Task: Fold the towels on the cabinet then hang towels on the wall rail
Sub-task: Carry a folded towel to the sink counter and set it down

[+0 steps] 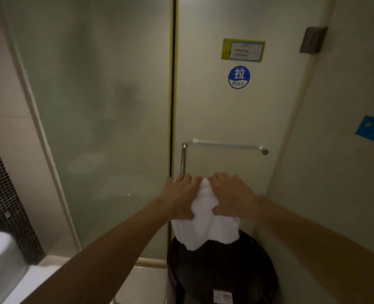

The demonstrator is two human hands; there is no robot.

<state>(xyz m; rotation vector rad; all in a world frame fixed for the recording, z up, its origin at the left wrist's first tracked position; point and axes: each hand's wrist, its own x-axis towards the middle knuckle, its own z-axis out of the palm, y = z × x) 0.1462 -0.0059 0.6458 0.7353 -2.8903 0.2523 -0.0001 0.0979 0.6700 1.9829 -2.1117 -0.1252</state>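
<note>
Both my hands curl into the top of the white towel (205, 224), left hand (179, 194) and right hand (232, 196) side by side with bunched cloth squeezed between them, ready, I judge, to lift it onto the rail (225, 145) just above. The towel hangs below my knuckles, above the black bin (225, 270).

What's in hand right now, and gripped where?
Both the left hand and the right hand grip the towel by its bunched upper part, one on each side. The rest hangs below.
</note>
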